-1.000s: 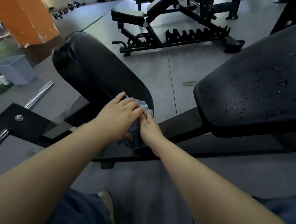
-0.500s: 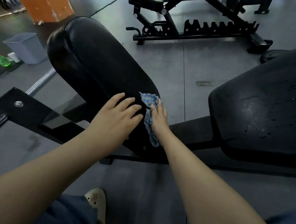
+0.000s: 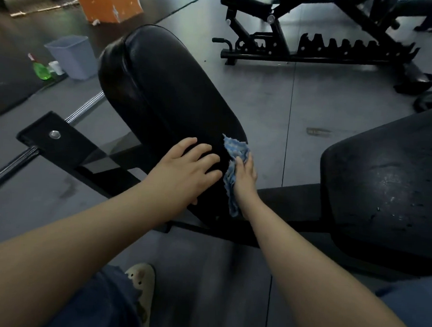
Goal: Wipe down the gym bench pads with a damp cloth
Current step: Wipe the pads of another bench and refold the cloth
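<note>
We are resting our left hand [image 3: 184, 171] flat on the near end of the black bench pad [image 3: 168, 96], while our right hand [image 3: 245, 176] is pressing the blue cloth [image 3: 233, 149] against its side edge. Droplets are showing on the second pad [image 3: 389, 182].

Two bare forearms reach forward from the bottom corners and converge at the centre. The left hand [image 3: 184, 171] lies palm down, fingers spread and nearly straight, pressing flat on the pad [image 3: 168, 96]. The right hand [image 3: 244, 174] sits just beside it, turned on edge, fingers together, pressing a cloth [image 3: 234, 149] against the pad's side.
</note>
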### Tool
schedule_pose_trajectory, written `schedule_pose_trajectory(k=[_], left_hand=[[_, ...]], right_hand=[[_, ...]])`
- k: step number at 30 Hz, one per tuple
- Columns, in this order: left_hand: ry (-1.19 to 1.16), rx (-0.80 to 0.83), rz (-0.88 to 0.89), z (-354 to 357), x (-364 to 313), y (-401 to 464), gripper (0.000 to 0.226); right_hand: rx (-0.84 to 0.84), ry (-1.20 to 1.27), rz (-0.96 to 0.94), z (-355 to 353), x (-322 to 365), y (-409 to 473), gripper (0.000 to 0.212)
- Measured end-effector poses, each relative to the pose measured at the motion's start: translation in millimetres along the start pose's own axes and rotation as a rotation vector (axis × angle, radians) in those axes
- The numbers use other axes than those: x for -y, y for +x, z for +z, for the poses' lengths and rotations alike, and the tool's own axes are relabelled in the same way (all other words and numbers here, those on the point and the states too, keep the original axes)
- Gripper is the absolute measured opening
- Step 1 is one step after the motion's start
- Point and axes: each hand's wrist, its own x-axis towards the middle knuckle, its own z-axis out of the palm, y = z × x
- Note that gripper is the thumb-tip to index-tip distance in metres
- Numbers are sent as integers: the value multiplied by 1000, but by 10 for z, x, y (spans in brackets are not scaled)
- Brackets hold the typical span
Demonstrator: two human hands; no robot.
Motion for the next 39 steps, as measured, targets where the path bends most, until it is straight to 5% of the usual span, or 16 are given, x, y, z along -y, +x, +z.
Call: schedule_pose_trajectory(k=[8,13,19,23,34,39], left_hand=[[51,91,-17,-73,-58,17,77],[78,-91,-27,-22,-21,-69,71],[-67,-36,-40,-39,-29,-59,72],[-86,22,-24,-58,-25,-68,81],[-282,-89,72,-103,118,-146,52],[-271,-370,14,-92,330,-279,45]], right_hand=[[-165,202,87,199,-136,-469,53],[-379,379,223,507,-11,-749,52],[-397,496,383,506,69,-594,52],[-199,553,401,357,-48,-349,51],[-433,5,126,468,119,-628,48],[-408,-221,-36,663,306,-953,49]])
